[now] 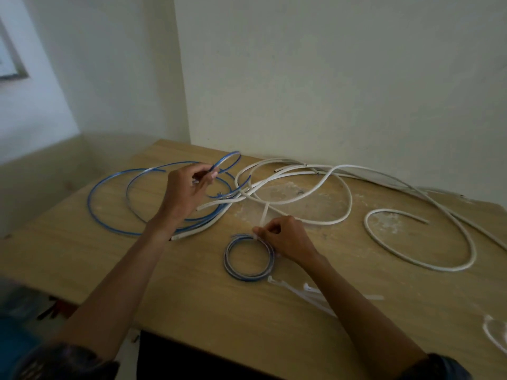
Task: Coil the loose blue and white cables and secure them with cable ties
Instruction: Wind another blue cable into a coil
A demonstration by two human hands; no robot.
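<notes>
A small coiled blue cable point(241, 272) lies on the wooden table point(192, 292) in front of me. My right hand point(288, 241) rests at the coil's upper right edge and pinches a white cable tie point(264, 215) whose tail sticks up. My left hand point(189, 192) is raised over the table's left part and pinches a loose blue cable point(109, 182), which runs in wide loops on the left and arches up in a small loop by my fingers. Loose white cables point(343, 193) sprawl across the middle and right.
Several spare white cable ties point(304, 290) lie near my right forearm. Another white cable piece point(466, 259) curls at the right. A wall stands right behind the table. White dust marks the tabletop. The table's front edge is close to me.
</notes>
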